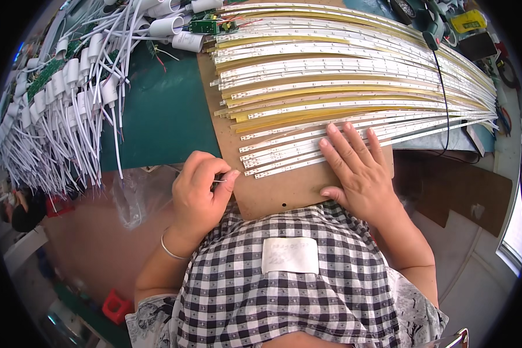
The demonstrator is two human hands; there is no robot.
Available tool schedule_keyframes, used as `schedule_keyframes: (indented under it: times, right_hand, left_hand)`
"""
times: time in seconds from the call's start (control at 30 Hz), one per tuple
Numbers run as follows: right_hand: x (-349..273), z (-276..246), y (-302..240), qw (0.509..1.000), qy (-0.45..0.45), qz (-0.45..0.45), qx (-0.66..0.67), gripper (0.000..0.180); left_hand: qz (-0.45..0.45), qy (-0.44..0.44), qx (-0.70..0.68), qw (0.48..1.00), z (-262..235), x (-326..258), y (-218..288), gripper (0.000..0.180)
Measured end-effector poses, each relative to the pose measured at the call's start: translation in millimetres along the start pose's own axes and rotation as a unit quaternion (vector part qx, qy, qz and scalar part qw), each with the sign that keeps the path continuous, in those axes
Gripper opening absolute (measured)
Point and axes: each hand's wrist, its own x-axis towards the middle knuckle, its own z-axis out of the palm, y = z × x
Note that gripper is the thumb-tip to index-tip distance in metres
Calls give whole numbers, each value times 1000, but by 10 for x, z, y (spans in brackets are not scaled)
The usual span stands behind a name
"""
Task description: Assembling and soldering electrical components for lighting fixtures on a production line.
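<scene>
My right hand lies flat with its fingers spread over the near LED strips, thin white bars with small chips along them. My left hand is pinched shut beside the left ends of those strips, at the edge of a brown board. A thin, dark, pointed bit shows between its thumb and forefinger; its kind cannot be made out. Many more LED strips, some with yellowish undersides, fan out across the board toward the far right.
White plastic lamp caps with cables are heaped on the green mat at the left. A black cord crosses the strips at the right. A red stool stands on the floor at lower left.
</scene>
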Motion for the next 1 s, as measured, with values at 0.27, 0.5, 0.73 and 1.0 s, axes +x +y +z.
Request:
schedule_keyframes:
  times: [0.27,0.5,0.73,1.0]
  right_hand:
    - [-163,-19,-16,999,-39,-28,-9,78]
    - [-283,55,-15,999,-27,-28,-15,76]
    - [-283,38,-15,999,-26,-28,-9,76]
    - [-236,70,-42,1000,8,-2,-17,79]
  left_hand:
    - [218,-8,103,970,124,66,112,33]
    - [183,14,111,977,105,207,148,37]
    - [108,-27,87,990,172,368,122,16]
    - [-58,-148,-45,986,13,334,265,9]
